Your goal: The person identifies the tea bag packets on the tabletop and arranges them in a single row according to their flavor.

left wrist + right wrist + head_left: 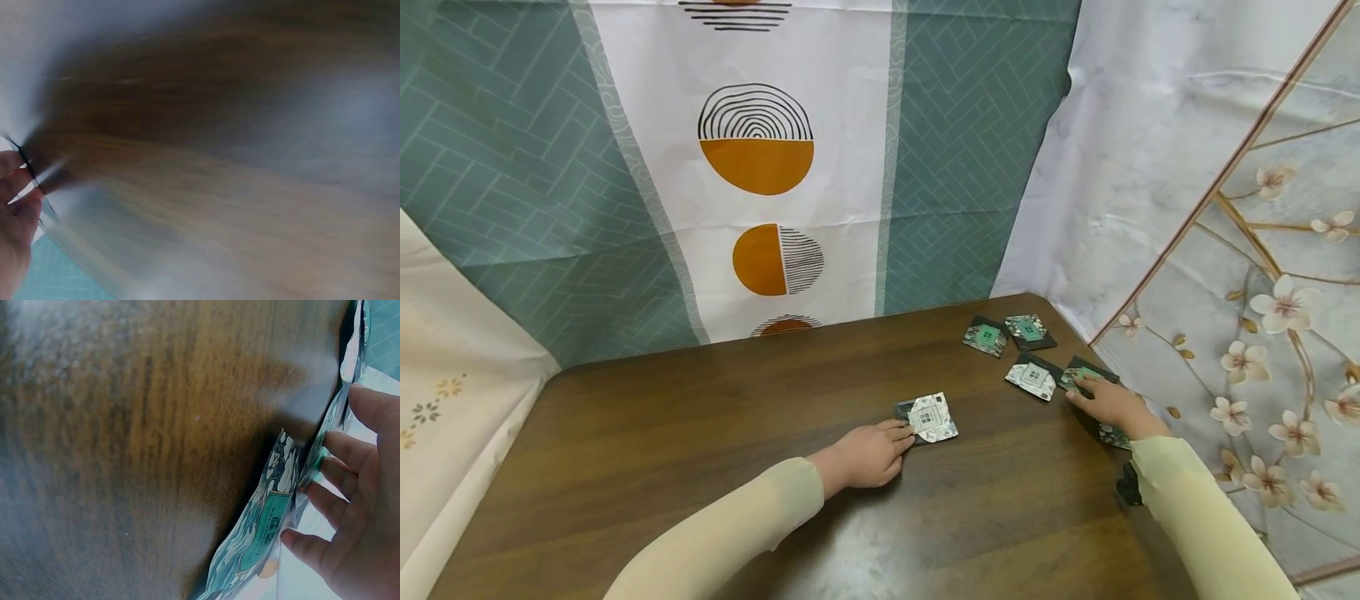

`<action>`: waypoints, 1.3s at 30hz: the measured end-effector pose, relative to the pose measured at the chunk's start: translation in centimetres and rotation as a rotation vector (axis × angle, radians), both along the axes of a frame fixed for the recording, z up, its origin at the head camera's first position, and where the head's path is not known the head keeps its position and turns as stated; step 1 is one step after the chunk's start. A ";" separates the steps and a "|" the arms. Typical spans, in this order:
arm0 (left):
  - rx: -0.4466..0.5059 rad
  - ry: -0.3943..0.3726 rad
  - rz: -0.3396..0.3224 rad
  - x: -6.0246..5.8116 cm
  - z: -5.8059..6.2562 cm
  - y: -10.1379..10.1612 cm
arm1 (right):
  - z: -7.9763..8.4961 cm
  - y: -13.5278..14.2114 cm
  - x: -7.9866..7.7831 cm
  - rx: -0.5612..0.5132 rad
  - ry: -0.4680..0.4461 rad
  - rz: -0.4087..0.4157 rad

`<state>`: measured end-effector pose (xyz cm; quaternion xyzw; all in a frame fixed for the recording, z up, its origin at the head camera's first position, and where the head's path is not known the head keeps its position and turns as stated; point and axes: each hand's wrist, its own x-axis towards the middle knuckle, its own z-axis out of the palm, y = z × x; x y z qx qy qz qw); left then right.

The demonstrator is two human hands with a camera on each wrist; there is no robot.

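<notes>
A small flat packet with a white and silver patterned face (pixel 929 417) lies near the middle of the brown table. My left hand (pixel 867 455) rests its fingertips on this packet's left edge. In the left wrist view, the left hand's fingers (pixel 14 187) show at the far left beside a dark edge. At the table's right side, my right hand (pixel 1111 405) touches a green packet (pixel 1081 372) with spread fingers. Another green patterned packet (pixel 265 525) lies by the little finger in the right wrist view; in the head view it (pixel 1114 436) is partly hidden under the hand.
Two green packets (pixel 987 337) lie at the table's back right corner. A white packet (pixel 1033 377) sits just left of the right hand. A small black object (pixel 1129 485) shows beside the right sleeve. Fabric hangings (pixel 955 167) stand behind and to both sides of the table (pixel 700 433).
</notes>
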<state>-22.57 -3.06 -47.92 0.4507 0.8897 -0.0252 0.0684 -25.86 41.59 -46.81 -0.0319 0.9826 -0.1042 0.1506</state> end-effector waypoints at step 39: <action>0.120 0.023 0.379 3.0 -0.9 -14.9 | 0.2 -0.4 0.4 -0.001 0.025 0.022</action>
